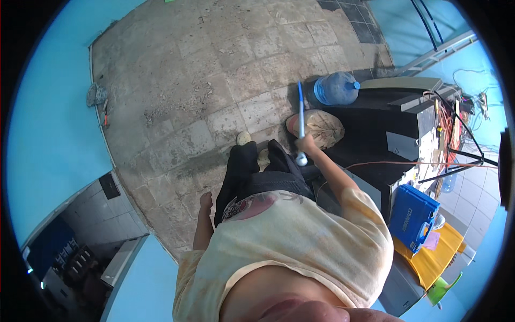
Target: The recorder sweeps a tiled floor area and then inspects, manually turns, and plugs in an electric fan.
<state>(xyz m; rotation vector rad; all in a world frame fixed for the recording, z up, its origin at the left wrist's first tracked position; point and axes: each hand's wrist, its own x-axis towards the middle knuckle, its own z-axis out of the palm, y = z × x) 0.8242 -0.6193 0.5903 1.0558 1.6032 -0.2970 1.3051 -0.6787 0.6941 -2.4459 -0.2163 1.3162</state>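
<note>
My right hand [306, 144] is closed around a long, slim blue-and-white rod [301, 110]. Its blue tip points away from me and a rounded white end sticks out below my fist; I cannot make out what kind of tool it is. Just beyond that hand, a dirty beige sack [326, 130] rests on the floor, partly behind the rod. My left hand [206, 200] hangs low at my left side, touching nothing that I can see. Its fingers are too small and unclear to read.
A large blue water jug [335, 88] lies beside black furniture [370, 126] on the right. A blue tool case [413, 217] rests near a yellow cloth [437, 257]. Cables and a ladder [437, 56] are farther right. Rubble lies on the worn tile floor [196, 140]; an orange-handled tool [105, 115] is by the left wall.
</note>
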